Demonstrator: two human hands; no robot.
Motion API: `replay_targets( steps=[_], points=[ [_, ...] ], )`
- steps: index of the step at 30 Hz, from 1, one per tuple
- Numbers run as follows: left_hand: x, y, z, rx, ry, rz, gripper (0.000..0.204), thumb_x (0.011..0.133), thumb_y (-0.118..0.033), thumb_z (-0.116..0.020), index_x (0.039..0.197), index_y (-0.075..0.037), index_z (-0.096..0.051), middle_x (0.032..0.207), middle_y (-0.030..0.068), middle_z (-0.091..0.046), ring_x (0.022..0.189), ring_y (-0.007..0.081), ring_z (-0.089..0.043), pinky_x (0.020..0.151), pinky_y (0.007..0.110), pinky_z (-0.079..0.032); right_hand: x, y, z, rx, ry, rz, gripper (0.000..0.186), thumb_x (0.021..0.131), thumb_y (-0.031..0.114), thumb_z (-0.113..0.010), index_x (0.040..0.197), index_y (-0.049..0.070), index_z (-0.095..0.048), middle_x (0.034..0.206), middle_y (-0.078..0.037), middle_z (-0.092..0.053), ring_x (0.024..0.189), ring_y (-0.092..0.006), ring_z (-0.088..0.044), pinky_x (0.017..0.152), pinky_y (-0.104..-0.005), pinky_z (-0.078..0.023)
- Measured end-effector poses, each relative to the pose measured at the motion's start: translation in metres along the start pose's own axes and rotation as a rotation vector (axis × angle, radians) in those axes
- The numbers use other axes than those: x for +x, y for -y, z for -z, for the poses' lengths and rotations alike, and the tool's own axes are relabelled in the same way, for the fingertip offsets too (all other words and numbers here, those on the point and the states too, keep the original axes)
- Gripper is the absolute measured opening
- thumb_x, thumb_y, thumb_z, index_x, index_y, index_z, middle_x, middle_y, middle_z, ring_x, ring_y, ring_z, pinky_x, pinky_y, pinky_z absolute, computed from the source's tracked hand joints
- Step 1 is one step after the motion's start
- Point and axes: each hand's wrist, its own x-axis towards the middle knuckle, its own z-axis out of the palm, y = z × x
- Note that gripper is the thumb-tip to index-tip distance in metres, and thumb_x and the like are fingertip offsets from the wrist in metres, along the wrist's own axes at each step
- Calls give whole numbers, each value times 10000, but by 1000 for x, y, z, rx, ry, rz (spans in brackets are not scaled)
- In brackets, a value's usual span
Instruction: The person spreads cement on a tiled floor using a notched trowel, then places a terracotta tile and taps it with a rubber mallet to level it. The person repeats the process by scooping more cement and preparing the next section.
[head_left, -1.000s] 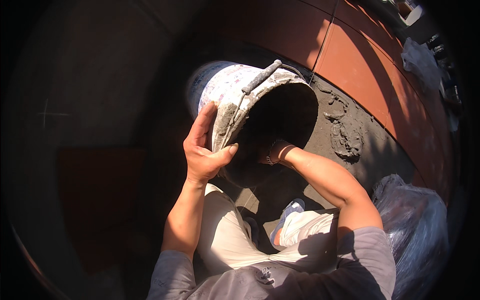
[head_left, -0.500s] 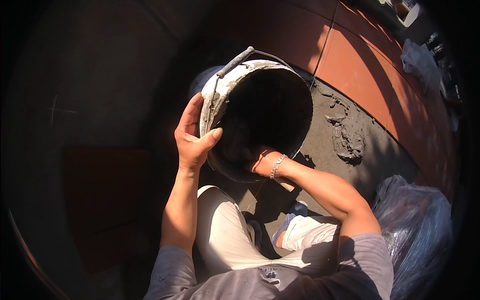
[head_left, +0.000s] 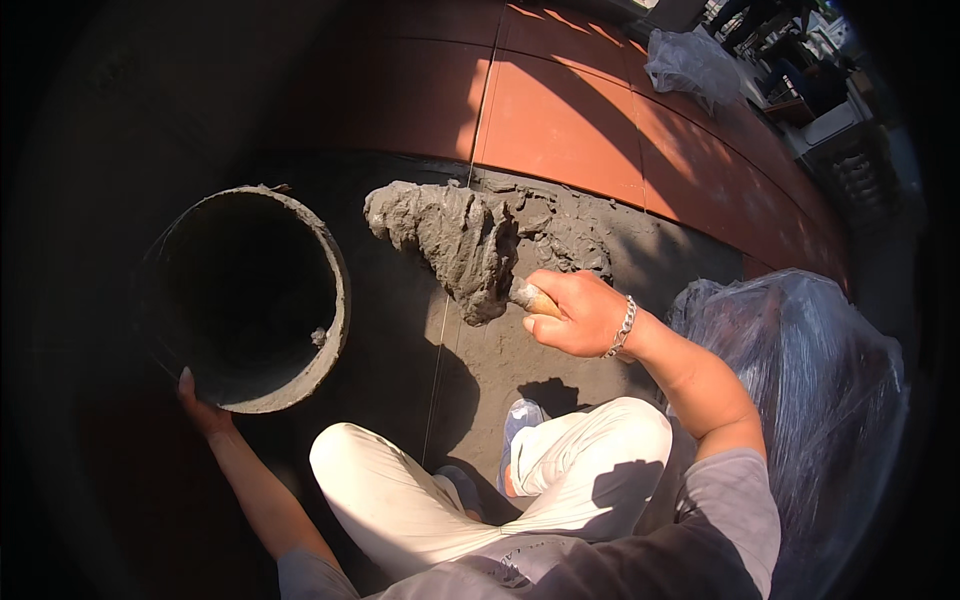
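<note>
A mortar-smeared bucket (head_left: pixel 338 285) is at the left, its dark mouth facing up toward me, with a small grey lump stuck inside its wall. My left hand (head_left: pixel 204 410) grips the bucket at its lower rim; the thumb shows while the other fingers are mostly hidden. In my right hand (head_left: pixel 585 312) is the wooden handle of a trowel (head_left: pixel 541 300). A thick heap of wet grey mortar (head_left: pixel 440 235) covers its blade, hiding the metal. The loaded trowel is over the ground, right of the bucket.
Red-orange tiles (head_left: pixel 560 125) lie beyond a grey mortar-covered strip (head_left: pixel 490 360). A thin string (head_left: pixel 434 390) runs toward me between my knees. Clear plastic wrapping (head_left: pixel 790 390) covers something at my right; a crumpled plastic sheet (head_left: pixel 692 68) lies farther off.
My right hand has come out of the bucket holding the mortar-laden trowel. The bucket now appears farther left and lower, and my left hand has shifted from its upper side to the lower rim.
</note>
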Motion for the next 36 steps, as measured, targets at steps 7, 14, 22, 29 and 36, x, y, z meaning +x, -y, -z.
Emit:
replay_targets(
  steps=[7,14,22,29,36],
  points=[
    [32,-5,64,25,-389,12,633,871,-414,-647,1346,-25,-495,1386,116,-486,1289,255,-444,1063,417,-360,-67,-143,-14,-537,-417,-377,281,818,251,-661,950,52,-512,846,-198,-652,775,-413,-645,661,-496,-513],
    [39,-24,47,101,-366,20,672,910,-478,-599,1440,-111,-412,1476,106,-393,1372,259,-352,1130,427,-278,-69,-239,-62,-598,-421,-643,356,870,342,-641,1029,53,-507,893,-194,-671,822,-400,-667,683,-504,-526],
    [32,-34,36,196,-458,84,863,846,-581,-625,1490,-107,-300,1515,160,-288,1381,334,-314,1106,479,-300,-74,-287,-94,-193,-385,-938,354,880,286,-611,1017,-34,-551,985,-293,-655,948,-441,-638,804,-511,-509],
    [27,-36,30,237,-437,68,929,825,-594,-636,1509,-102,-245,1529,168,-262,1391,346,-296,1113,479,-285,-30,-244,-177,-223,-14,-847,191,915,122,-493,999,-49,-513,950,-296,-672,927,-428,-669,804,-495,-532],
    [22,-37,19,296,-436,88,828,855,-578,-595,1511,-183,-280,1544,169,-234,1417,341,-259,1131,499,-241,-50,-174,-172,-58,-141,-786,361,942,310,-542,1003,-39,-470,859,-291,-672,823,-459,-663,735,-528,-519]
  ],
)
